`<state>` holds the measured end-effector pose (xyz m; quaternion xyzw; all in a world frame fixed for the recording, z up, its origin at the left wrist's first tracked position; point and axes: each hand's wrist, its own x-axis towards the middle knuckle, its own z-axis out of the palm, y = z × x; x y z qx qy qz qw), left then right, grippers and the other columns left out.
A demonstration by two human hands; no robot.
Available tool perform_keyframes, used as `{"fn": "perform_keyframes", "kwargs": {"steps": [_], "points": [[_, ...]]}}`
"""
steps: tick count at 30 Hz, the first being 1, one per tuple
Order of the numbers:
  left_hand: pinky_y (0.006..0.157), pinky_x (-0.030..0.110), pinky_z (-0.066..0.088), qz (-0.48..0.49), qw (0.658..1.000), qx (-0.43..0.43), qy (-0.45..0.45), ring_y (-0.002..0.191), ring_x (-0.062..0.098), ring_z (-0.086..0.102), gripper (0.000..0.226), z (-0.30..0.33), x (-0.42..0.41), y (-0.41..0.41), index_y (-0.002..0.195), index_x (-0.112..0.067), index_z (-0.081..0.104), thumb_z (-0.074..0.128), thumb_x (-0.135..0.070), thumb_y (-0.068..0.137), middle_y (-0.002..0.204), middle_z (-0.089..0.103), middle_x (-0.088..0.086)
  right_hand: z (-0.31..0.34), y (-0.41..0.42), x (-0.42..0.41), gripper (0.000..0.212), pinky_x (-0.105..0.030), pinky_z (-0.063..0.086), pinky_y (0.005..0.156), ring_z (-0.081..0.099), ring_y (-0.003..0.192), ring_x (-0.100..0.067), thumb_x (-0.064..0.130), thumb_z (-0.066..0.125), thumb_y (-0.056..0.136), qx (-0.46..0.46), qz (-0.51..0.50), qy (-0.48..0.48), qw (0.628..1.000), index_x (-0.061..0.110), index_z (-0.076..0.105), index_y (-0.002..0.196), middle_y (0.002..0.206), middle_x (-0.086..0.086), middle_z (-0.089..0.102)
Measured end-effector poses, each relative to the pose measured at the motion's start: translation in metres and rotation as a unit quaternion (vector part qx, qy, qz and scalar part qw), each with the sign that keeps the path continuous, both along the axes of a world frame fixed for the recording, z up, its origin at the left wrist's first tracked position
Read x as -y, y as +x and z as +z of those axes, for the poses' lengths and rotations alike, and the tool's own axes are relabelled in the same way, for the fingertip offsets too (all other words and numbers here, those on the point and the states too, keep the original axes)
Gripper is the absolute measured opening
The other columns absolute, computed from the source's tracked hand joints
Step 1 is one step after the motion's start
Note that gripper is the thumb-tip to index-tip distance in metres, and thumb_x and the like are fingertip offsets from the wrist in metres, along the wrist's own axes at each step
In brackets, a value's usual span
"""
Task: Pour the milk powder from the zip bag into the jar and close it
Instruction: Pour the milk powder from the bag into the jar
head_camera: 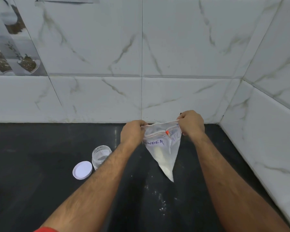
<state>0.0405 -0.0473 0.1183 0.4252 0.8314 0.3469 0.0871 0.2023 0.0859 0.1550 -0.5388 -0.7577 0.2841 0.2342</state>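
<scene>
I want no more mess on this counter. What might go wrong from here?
Both hands, left and right, hold the zip bag up by its top, away from the open jar, so powder may spill in transit. The jar's mouth looks narrow for the bag's wide opening. Powder specks already dot the counter.

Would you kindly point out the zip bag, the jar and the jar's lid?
zip bag (164, 158): head view, its powder-filled lower part.
jar (100, 156): head view, its clear side wall.
lid (82, 170): head view, its flat middle.
</scene>
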Motion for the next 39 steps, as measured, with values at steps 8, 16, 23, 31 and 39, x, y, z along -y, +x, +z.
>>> {"fn": "perform_keyframes", "kwargs": {"steps": [8,16,23,31,39], "points": [[0.105,0.032,0.042,-0.198,0.976,0.092,-0.018,0.138,0.017,0.046,0.115,0.009,0.006,0.013,0.151,-0.033,0.024,0.078,-0.07,0.056,0.152,0.045,-0.008,-0.004,-0.003,0.008,0.035,-0.038,0.064,0.06,0.067,0.049,-0.026,-0.005,0.04,0.079,-0.104,-0.013,-0.053,0.993,0.016,0.069,0.079,0.055,-0.009,0.067],[0.109,0.054,0.041,-0.152,0.988,-0.01,-0.03,0.132,0.024,0.05,0.138,0.005,0.004,0.028,0.158,-0.03,-0.003,0.086,-0.062,0.056,0.143,0.054,0.001,-0.004,-0.009,0.02,0.031,-0.039,0.065,0.059,0.073,0.054,-0.026,-0.004,0.041,0.082,-0.129,0.005,-0.077,0.989,0.012,0.067,0.083,0.06,-0.013,0.071],[0.098,0.045,0.048,-0.128,0.992,0.0,0.002,0.094,0.015,0.062,0.113,-0.008,0.002,0.022,0.159,-0.02,0.012,0.083,-0.042,0.073,0.09,0.06,-0.014,-0.003,-0.002,0.017,0.032,-0.029,0.056,0.05,0.064,0.053,-0.019,0.001,0.042,0.08,-0.077,0.043,-0.071,0.994,0.013,0.069,0.093,0.068,-0.008,0.069],[0.072,0.032,0.045,-0.064,0.997,0.048,-0.01,0.077,0.017,0.058,0.04,-0.007,-0.007,0.015,0.103,-0.017,0.067,0.084,-0.036,0.071,0.069,0.056,-0.014,-0.005,0.009,0.012,0.025,-0.025,0.045,0.046,0.048,0.049,-0.017,0.004,0.048,0.082,-0.163,0.05,-0.119,0.978,0.004,0.069,0.096,0.064,-0.007,0.059],[0.068,0.032,0.04,-0.094,0.992,0.052,-0.067,0.071,0.014,0.055,0.036,0.002,-0.018,0.014,0.087,-0.017,0.073,0.087,-0.044,0.067,0.077,0.069,-0.005,-0.013,0.021,0.009,0.022,-0.026,0.04,0.047,0.044,0.051,-0.018,0.002,0.051,0.087,-0.229,0.029,-0.127,0.965,-0.001,0.069,0.099,0.064,-0.009,0.055]]}}
